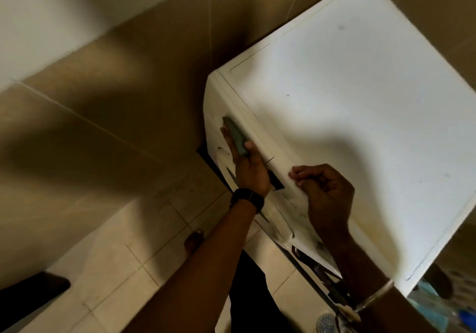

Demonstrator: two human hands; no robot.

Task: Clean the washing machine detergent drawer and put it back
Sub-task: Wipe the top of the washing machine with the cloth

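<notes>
Grey-green drawer (235, 137) front, long axis along washer (360, 126) edge, left hand (251, 170) gripping

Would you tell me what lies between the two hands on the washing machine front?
In the head view, only the machine's white top front edge and a dark slot lie between left hand and right hand.

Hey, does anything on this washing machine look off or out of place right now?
Nothing looks damaged or spilled. The left hand holds a grey-green drawer handle at the washing machine front; the right hand rests curled on its top edge. Blur hides finer detail.
</notes>
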